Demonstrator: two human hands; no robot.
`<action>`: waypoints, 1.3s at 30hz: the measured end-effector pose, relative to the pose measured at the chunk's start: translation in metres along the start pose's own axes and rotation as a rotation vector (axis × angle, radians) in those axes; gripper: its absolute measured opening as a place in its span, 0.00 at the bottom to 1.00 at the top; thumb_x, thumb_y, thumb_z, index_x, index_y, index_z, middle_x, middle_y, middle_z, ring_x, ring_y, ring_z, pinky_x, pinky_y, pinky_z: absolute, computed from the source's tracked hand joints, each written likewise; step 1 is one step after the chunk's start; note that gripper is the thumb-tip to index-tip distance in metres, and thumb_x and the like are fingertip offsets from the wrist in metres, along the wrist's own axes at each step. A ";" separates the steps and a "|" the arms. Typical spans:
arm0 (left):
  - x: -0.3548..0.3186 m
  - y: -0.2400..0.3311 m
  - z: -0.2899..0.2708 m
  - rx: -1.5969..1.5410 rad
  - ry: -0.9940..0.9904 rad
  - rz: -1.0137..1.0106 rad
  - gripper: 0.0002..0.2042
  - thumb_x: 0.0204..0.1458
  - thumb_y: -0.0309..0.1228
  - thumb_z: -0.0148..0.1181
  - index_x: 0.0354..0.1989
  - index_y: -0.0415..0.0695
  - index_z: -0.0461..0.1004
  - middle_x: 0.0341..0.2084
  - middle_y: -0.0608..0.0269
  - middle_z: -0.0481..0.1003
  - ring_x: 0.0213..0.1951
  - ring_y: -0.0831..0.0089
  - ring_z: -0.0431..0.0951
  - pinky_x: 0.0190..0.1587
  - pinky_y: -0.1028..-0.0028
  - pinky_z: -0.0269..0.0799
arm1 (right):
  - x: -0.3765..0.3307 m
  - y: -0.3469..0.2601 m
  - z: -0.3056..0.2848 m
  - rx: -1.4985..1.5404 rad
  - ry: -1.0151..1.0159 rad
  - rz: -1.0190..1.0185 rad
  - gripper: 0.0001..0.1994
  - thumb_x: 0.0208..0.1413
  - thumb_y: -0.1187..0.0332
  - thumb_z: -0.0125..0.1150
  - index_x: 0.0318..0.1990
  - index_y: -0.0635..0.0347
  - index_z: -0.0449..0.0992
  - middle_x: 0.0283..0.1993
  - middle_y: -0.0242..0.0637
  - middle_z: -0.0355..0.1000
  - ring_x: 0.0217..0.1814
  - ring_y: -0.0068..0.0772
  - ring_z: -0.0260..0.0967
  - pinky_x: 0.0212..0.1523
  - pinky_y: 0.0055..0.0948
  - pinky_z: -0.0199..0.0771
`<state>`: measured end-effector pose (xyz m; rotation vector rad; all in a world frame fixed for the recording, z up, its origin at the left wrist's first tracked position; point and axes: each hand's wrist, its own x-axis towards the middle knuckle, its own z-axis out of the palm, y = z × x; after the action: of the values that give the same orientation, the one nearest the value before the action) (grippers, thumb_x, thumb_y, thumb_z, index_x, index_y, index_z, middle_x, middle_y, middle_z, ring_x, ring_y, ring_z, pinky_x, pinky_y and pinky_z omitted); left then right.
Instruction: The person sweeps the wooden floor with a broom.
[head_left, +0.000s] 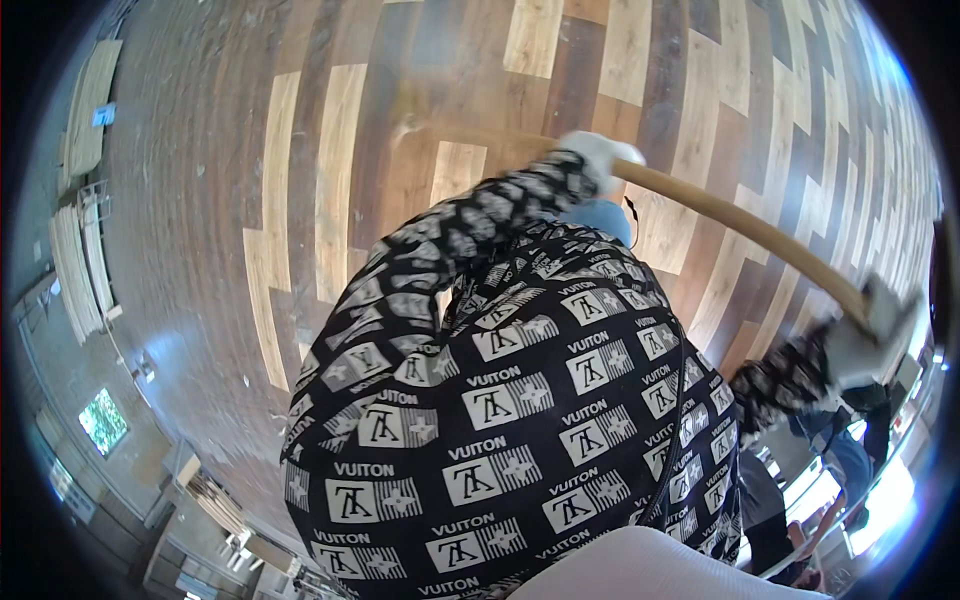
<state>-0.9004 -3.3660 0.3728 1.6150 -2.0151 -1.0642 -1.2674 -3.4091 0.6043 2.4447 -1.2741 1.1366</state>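
Both my hands wear white gloves and grip one long wooden pole (pixel 740 218) that slants over the floor. Across my front reaches my left hand (pixel 598 160), closed around the pole's middle part. Farther right and nearer my body, my right hand (pixel 872 335) is wrapped round the pole close to its end; motion smears it a little. Beyond my left hand the pole runs on toward the left and fades into a blur, so what sits at its far end cannot be made out. My sleeves are black with white print.
Wood planks in mixed light and dark tones make up the floor (pixel 290 180). Stacked boards (pixel 82 270) stand along the left side, with more boards (pixel 212 497) at the lower left. At the lower right, behind my right arm, are parts of another person (pixel 850 455).
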 end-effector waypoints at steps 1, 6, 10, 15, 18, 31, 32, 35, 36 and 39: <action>0.026 0.014 0.016 -0.048 -0.038 0.148 0.16 0.50 0.35 0.55 0.49 0.61 0.76 0.37 0.59 0.80 0.40 0.55 0.80 0.43 0.62 0.76 | 0.005 -0.004 -0.026 -0.233 0.128 0.028 0.10 0.50 0.83 0.56 0.40 0.74 0.76 0.25 0.35 0.75 0.31 0.26 0.76 0.51 0.29 0.74; 0.111 0.135 0.030 -0.143 -0.178 0.407 0.13 0.48 0.31 0.57 0.43 0.58 0.78 0.31 0.61 0.80 0.36 0.59 0.81 0.42 0.62 0.75 | 0.008 0.003 -0.121 0.395 0.488 0.242 0.11 0.49 0.84 0.57 0.42 0.75 0.76 0.27 0.38 0.76 0.31 0.27 0.76 0.48 0.28 0.75; 0.205 0.166 0.060 -0.153 -0.182 0.522 0.14 0.46 0.31 0.58 0.42 0.58 0.79 0.33 0.62 0.80 0.38 0.58 0.80 0.44 0.63 0.75 | 0.028 0.019 -0.137 0.541 0.557 0.211 0.13 0.48 0.84 0.57 0.43 0.75 0.75 0.29 0.40 0.76 0.32 0.29 0.76 0.45 0.27 0.76; 0.269 0.190 0.057 -0.097 -0.163 0.477 0.14 0.46 0.31 0.58 0.43 0.57 0.78 0.34 0.61 0.80 0.40 0.58 0.80 0.46 0.62 0.75 | 0.065 0.054 -0.106 0.596 0.565 0.196 0.14 0.47 0.84 0.58 0.44 0.76 0.75 0.31 0.42 0.77 0.32 0.30 0.76 0.42 0.26 0.76; 0.287 0.160 0.035 -0.097 -0.005 0.398 0.11 0.49 0.33 0.54 0.40 0.55 0.78 0.34 0.60 0.80 0.40 0.58 0.81 0.45 0.61 0.75 | 0.089 0.086 -0.079 0.624 0.526 0.190 0.15 0.46 0.85 0.58 0.45 0.77 0.74 0.32 0.44 0.77 0.32 0.31 0.76 0.40 0.25 0.77; 0.119 -0.144 -0.067 0.204 0.163 -0.487 0.12 0.53 0.30 0.55 0.43 0.59 0.79 0.39 0.60 0.80 0.45 0.61 0.79 0.50 0.68 0.74 | 0.124 0.013 0.219 1.442 -0.187 0.748 0.10 0.65 0.70 0.52 0.50 0.62 0.71 0.31 0.38 0.75 0.33 0.28 0.74 0.38 0.28 0.77; 0.107 -0.157 -0.076 0.260 -0.007 -0.630 0.12 0.53 0.31 0.55 0.43 0.61 0.79 0.40 0.61 0.80 0.47 0.62 0.79 0.52 0.67 0.72 | 0.111 0.017 0.238 1.446 -0.480 0.818 0.13 0.64 0.70 0.53 0.54 0.63 0.69 0.32 0.34 0.72 0.39 0.32 0.73 0.52 0.37 0.73; 0.109 -0.154 -0.090 0.397 -0.032 -0.682 0.13 0.51 0.33 0.55 0.43 0.63 0.79 0.42 0.63 0.80 0.48 0.65 0.78 0.55 0.65 0.69 | 0.120 0.026 0.249 1.473 -0.466 0.963 0.12 0.64 0.68 0.54 0.51 0.63 0.71 0.35 0.35 0.75 0.40 0.25 0.73 0.46 0.26 0.73; 0.112 -0.156 -0.093 0.334 -0.023 -0.605 0.13 0.49 0.32 0.55 0.43 0.62 0.79 0.40 0.61 0.80 0.46 0.62 0.79 0.52 0.65 0.71 | 0.133 0.036 0.244 1.448 -0.432 1.002 0.13 0.63 0.67 0.54 0.52 0.63 0.71 0.36 0.36 0.75 0.41 0.26 0.73 0.47 0.28 0.73; 0.191 -0.077 -0.094 0.189 0.109 -0.279 0.14 0.49 0.32 0.55 0.45 0.56 0.79 0.37 0.59 0.80 0.41 0.60 0.80 0.44 0.68 0.76 | 0.152 0.105 0.212 1.289 -0.011 0.983 0.21 0.63 0.62 0.54 0.58 0.66 0.66 0.40 0.39 0.75 0.43 0.32 0.73 0.53 0.37 0.72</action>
<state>-0.8400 -3.5820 0.3437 2.0525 -1.9069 -0.8729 -1.1765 -3.6676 0.5404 2.2950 -2.3492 2.9153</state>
